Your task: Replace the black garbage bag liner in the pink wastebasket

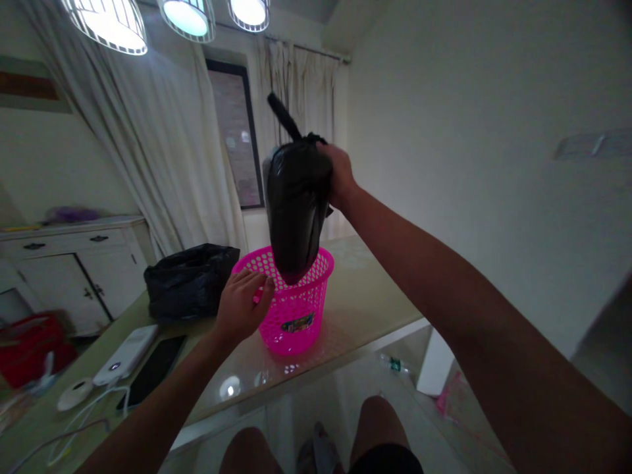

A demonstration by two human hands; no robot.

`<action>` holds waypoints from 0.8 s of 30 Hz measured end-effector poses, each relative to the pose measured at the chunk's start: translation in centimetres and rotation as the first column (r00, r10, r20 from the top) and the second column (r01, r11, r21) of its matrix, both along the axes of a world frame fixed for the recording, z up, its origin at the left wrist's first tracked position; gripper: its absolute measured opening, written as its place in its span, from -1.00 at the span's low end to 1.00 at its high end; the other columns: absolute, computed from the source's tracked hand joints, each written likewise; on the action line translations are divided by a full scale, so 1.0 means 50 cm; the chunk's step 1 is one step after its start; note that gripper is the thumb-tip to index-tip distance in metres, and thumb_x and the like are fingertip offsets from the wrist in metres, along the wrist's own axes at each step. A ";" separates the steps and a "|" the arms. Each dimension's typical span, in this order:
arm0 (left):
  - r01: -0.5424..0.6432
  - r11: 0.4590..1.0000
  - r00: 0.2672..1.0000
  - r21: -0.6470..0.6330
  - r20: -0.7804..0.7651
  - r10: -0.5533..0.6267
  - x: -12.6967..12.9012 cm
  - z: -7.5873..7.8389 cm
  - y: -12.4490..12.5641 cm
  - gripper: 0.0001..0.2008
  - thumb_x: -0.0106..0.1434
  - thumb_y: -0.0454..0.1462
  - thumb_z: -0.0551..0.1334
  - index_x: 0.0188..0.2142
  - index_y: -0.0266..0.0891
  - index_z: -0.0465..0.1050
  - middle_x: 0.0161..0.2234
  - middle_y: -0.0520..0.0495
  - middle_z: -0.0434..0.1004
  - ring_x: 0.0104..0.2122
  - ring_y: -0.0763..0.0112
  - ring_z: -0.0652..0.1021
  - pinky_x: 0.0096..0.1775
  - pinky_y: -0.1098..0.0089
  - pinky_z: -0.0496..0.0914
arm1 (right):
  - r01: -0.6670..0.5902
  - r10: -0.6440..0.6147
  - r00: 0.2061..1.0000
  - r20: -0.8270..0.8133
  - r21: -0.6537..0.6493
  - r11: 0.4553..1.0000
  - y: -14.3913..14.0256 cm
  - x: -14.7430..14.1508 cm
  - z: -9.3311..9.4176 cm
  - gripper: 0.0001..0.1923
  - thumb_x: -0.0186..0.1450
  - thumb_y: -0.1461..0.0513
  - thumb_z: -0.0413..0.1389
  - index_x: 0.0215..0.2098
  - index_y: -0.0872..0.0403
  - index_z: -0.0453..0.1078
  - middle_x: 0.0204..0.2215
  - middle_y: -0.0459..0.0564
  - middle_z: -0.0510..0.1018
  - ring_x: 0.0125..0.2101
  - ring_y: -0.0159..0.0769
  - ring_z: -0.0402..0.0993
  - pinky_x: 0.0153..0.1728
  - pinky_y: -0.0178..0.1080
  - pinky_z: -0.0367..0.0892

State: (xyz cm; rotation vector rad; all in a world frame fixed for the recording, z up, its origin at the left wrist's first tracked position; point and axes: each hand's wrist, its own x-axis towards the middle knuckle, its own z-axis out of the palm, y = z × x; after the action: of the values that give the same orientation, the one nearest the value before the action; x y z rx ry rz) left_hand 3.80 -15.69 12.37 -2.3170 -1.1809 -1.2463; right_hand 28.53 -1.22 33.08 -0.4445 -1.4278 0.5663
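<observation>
The black bag point(296, 210), full and knotted at the top, hangs from my right hand point(340, 174), whose grip is clenched around its neck, so the bulk dangles with its lowest tip just inside the mouth of the pink basket point(296, 309). That basket, perforated and open-topped, stands on the glass surface point(365, 289) a little to the right of the middle, near the front edge. My left hand point(241, 303) rests on the basket's near-left rim, fingers curled lightly over it rather than spread, steadying it. As I judge it, the bag sits at the very mouth of the basket, neither fully in nor fully out, and moving it either way cleanly calls for keeping the rim pinned so the light basket does not tip or ride along with it. Further left on the surface lies a second crumpled black bag point(190, 280), apart from the basket. Nearer me on the left are a dark phone point(153, 368), a white power bank point(126, 355) just beside it, and a small white round device point(74, 394) with its cable.
</observation>
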 end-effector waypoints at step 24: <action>-0.037 0.899 0.943 -0.437 0.282 0.176 -0.074 0.097 0.177 -0.79 0.09 -0.16 0.22 -0.33 -0.15 0.58 -0.37 -0.11 0.69 -0.25 0.08 0.66 -0.14 0.19 0.49 | 0.295 0.014 0.377 0.926 -0.134 0.946 -0.099 0.059 -0.254 -0.66 0.28 0.00 0.36 -0.30 0.14 0.58 -0.40 -0.07 0.55 -0.35 -0.33 0.42 -0.34 -0.31 0.18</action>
State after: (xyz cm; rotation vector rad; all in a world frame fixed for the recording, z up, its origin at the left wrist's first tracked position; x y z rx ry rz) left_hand 0.09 -6.84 17.24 -2.3478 -1.8311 -1.4795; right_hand 31.47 -6.16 20.38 -1.2664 -2.3767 0.3542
